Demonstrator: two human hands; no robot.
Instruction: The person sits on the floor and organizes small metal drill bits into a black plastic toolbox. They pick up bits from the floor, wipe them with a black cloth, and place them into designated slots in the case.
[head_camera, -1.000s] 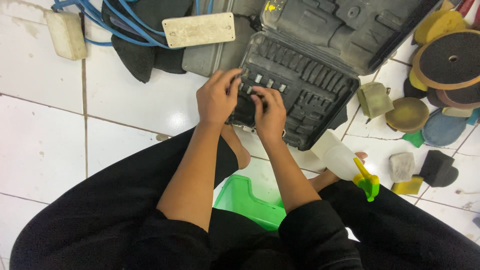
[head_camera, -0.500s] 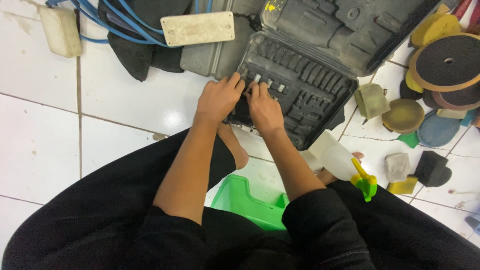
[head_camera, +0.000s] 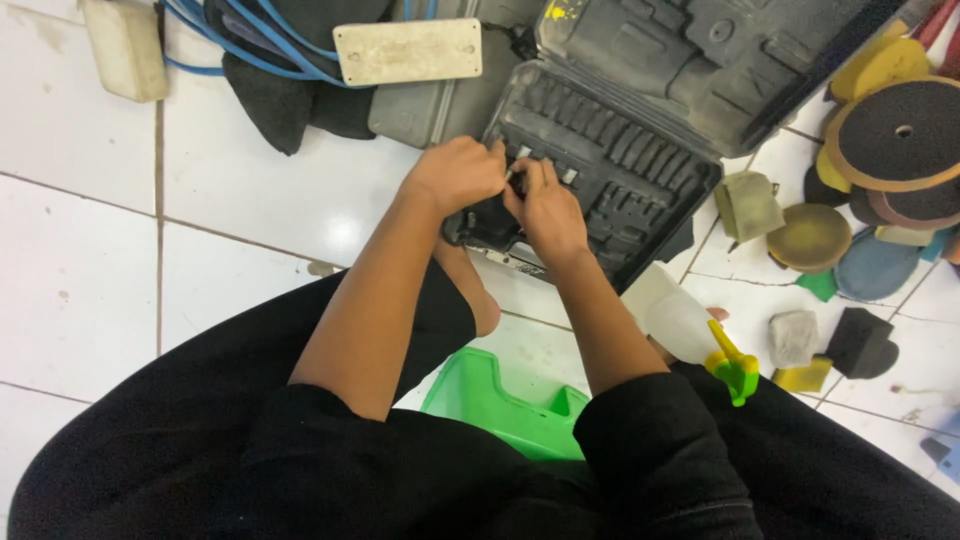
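Note:
An open dark grey plastic tool case (head_camera: 640, 170) lies on the white tiled floor in front of me, its moulded tray full of slots. My left hand (head_camera: 458, 175) and my right hand (head_camera: 545, 210) meet over the near left corner of the tray. Their fingertips pinch a small metal piece (head_camera: 515, 176) between them; I cannot tell which hand bears it. Other small metal bits (head_camera: 568, 175) sit in the slots just beyond. My bare foot (head_camera: 470, 285) shows under my left forearm.
A green plastic stool (head_camera: 500, 400) stands between my legs. A white spray bottle with a yellow-green trigger (head_camera: 690, 325) lies by my right knee. Round polishing pads (head_camera: 900, 135) and foam blocks (head_camera: 795, 338) lie at right. Blue hoses (head_camera: 215, 45) and a white plate (head_camera: 408, 50) lie at the top.
Both hands have shifted slightly toward the tray's upper left edge and closed together on a small piece. The view has drifted a little.

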